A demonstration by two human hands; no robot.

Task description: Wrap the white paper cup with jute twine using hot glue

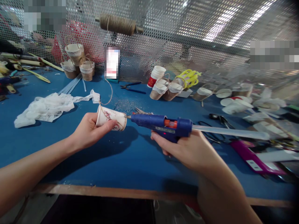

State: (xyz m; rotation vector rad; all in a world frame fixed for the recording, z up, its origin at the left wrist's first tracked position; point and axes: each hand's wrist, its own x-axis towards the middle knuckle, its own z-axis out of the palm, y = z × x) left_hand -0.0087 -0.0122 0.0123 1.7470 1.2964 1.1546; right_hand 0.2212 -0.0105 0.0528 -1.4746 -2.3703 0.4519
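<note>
My left hand grips a small white paper cup lying on its side above the blue table, its base pointing right. A brown twine strand runs up from the cup toward the mesh wall. My right hand is wrapped round the handle of a blue hot glue gun with an orange trigger part. The gun's nozzle touches the cup's base rim. A clear glue stick sticks out of the gun's back end.
A white lace heap lies at left. Twine-wrapped cups stand at back left, more cups at centre back. A twine spool hangs on the mesh. Scissors, blue pliers and a purple tool lie on the table.
</note>
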